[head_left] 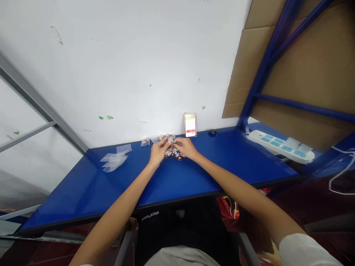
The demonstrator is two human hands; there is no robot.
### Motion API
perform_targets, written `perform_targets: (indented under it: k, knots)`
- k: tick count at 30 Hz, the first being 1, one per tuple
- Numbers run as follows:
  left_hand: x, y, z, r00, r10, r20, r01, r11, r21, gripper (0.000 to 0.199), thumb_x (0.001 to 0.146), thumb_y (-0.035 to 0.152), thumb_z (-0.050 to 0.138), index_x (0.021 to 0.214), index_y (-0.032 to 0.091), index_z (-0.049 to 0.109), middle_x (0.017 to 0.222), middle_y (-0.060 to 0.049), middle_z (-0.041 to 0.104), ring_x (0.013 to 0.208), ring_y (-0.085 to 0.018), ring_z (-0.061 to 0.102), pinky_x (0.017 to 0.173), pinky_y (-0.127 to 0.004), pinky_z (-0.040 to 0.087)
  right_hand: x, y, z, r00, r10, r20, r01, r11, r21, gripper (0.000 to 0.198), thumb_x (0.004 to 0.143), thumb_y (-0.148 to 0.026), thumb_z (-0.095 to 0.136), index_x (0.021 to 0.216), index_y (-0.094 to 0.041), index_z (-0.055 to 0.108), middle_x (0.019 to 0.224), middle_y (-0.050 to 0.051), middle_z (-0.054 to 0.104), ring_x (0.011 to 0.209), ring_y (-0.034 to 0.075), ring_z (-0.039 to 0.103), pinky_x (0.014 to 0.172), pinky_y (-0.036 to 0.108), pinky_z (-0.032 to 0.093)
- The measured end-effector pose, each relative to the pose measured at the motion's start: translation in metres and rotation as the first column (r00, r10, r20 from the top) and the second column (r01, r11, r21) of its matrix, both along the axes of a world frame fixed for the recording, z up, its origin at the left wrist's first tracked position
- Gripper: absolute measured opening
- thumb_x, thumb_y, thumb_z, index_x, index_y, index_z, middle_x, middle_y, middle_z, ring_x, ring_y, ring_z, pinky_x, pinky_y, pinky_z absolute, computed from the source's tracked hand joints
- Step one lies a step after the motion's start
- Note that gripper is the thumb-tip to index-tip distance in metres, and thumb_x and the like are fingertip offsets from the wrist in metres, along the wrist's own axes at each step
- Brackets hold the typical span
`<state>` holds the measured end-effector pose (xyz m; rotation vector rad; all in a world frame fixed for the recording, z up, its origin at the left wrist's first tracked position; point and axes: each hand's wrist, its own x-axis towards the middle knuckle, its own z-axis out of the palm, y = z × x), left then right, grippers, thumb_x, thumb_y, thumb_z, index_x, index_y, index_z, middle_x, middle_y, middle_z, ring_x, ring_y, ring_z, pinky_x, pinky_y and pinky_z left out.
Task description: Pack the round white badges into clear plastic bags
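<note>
My left hand (158,153) and my right hand (186,147) meet over the far middle of the blue table. Both are closed, fingertips pinching a small packet (170,142) with red and white showing; its contents are too small to make out. Just below the fingers lie several dark round pieces (180,157) with red and white parts. Behind my hands, along the wall, sits a row of small filled clear bags (145,142), partly hidden by my fingers. To the left, flat clear plastic bags (115,161) are spread in a loose pile.
A lit phone (190,125) leans upright against the white wall, with a small black object (212,132) to its right. On the right, a white power strip (280,146) lies beside the blue metal frame (260,74). The table's dark front edge (177,201) runs below my forearms.
</note>
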<state>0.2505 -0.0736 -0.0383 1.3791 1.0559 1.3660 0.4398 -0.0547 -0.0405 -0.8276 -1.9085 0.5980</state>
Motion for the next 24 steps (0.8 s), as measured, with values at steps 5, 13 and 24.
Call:
perform_targets:
  k: [5, 13, 24]
  knots:
    - [-0.005, -0.003, 0.009, 0.956, 0.017, -0.292, 0.007, 0.997, 0.082, 0.043, 0.100, 0.055, 0.068, 0.118, 0.019, 0.082, 0.084, -0.008, 0.079, 0.073, -0.029, 0.077, 0.074, -0.040, 0.061, 0.000, -0.001, 0.005, 0.998, -0.022, 0.056, 0.020, 0.999, 0.043, 0.010, 0.090, -0.014, 0.063, 0.089, -0.020, 0.071, 0.089, 0.003, 0.077, 0.080, 0.019, 0.073, 0.078, 0.028, 0.057]
    - [-0.023, -0.002, 0.025, 0.732, 0.169, -0.660, 0.003, 0.968, 0.252, 0.038, 0.107, 0.049, 0.054, 0.088, 0.024, 0.076, 0.073, -0.007, 0.074, 0.066, -0.024, 0.067, 0.072, -0.032, 0.045, 0.016, 0.011, 0.006, 0.998, -0.065, -0.026, 0.062, 0.993, -0.098, 0.005, 0.087, -0.022, 0.070, 0.091, -0.021, 0.073, 0.081, 0.001, 0.077, 0.075, 0.018, 0.075, 0.070, 0.027, 0.058]
    - [-0.032, 0.002, 0.029, 0.550, 0.386, -0.741, -0.074, 0.906, 0.418, 0.040, 0.112, 0.044, 0.043, 0.090, 0.025, 0.070, 0.072, -0.006, 0.072, 0.071, -0.025, 0.065, 0.071, -0.032, 0.035, 0.028, 0.019, 0.008, 0.987, -0.151, -0.051, 0.145, 0.985, -0.093, 0.009, 0.085, -0.024, 0.072, 0.092, -0.020, 0.077, 0.077, 0.002, 0.076, 0.069, 0.016, 0.070, 0.065, 0.025, 0.055]
